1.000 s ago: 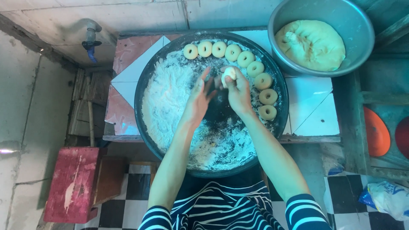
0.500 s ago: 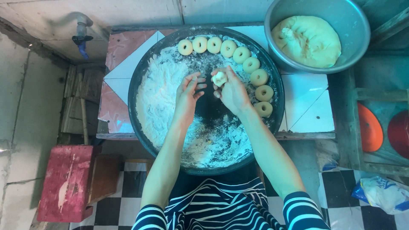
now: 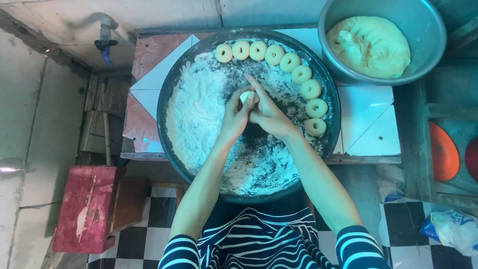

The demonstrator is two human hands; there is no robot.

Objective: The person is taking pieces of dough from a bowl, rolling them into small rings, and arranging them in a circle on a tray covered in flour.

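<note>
Both hands [image 3: 251, 112] pinch soft dough piece [image 3: 246, 96] — pale, round.

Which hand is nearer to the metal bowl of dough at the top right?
Right. The right hand lies on the side toward the metal bowl; the left hand is beside it, farther away, both around a small dough piece.

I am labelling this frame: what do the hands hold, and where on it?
A small piece of dough, pinched between the fingers of the left hand and right hand; the exact contact spots are hidden.
</note>
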